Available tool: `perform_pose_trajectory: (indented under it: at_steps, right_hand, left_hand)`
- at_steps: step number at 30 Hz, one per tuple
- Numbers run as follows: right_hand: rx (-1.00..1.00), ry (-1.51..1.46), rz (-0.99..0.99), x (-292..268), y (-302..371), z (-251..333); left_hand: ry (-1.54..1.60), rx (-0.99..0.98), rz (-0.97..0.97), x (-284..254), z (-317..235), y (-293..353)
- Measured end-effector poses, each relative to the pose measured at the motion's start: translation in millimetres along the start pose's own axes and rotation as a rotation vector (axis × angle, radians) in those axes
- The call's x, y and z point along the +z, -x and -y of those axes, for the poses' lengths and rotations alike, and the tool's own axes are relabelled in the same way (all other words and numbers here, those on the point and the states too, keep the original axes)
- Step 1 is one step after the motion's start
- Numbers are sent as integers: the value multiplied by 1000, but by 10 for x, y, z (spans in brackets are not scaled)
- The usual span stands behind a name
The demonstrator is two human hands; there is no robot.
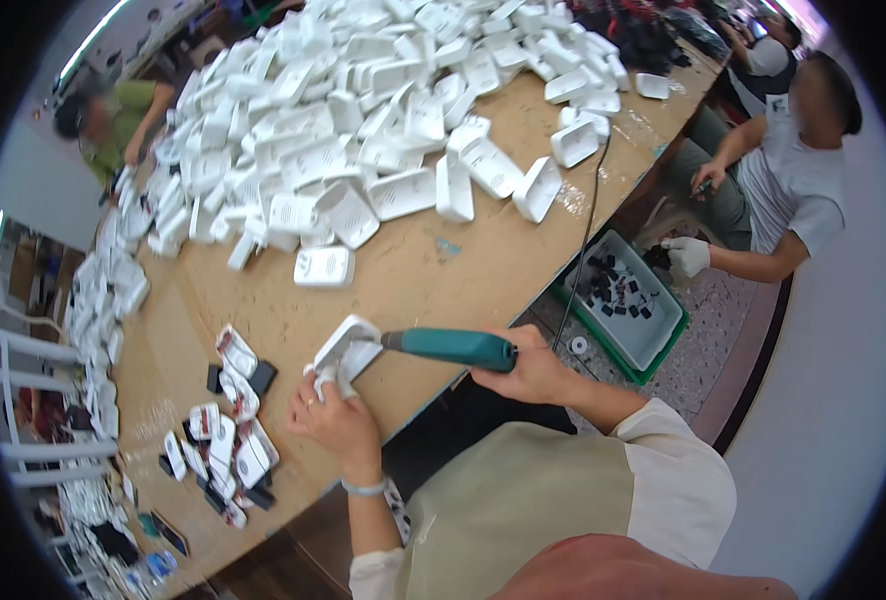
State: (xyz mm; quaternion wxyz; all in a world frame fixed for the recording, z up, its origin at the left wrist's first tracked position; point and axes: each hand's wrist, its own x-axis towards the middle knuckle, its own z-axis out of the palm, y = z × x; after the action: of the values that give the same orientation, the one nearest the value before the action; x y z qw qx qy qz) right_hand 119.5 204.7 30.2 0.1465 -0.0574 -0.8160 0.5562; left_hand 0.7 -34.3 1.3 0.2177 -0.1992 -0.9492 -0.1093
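Close to the table's front edge, my left hand (331, 418) grips a white plastic housing (361, 352) that is tilted up with its hollow side showing. White coverings sit on some of its fingertips. My right hand (535, 368) is wrapped round the rear of a green electric screwdriver (448, 346), held nearly level. The tool's tip points into the housing; whether it touches a screw is too small to tell. Left of my left hand lies a small heap of white units with dark parts and red wires (231, 440).
A large pile of white housings (363, 120) covers the far part of the brown table (403, 280). A black cable (595, 200) runs over its right edge. Beyond that edge, a grey bin with a green rim (623, 335) holds black parts. Seated co-workers (788, 170) are nearby. A phone (170, 535) lies front left.
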Motion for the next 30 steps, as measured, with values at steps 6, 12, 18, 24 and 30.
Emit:
perform_pose_trajectory:
  at_steps: [6,12,18,24,30]
  right_hand:
    - [-25,-68,-32,-96,120,60]
    - [-81,-47,-215,-148,177,50]
    - [153,-331,-203,-35,288,205]
    - [153,-359,-230,-16,282,237]
    - [128,-287,-258,10,270,244]
  left_hand:
    - [91,-92,-58,47,14,-8]
    - [165,-97,-93,88,-19,-47]
    - [228,-158,-4,70,-21,-38]
    - [277,-160,-19,123,-42,-46]
    - [176,-84,-91,130,-87,-90]
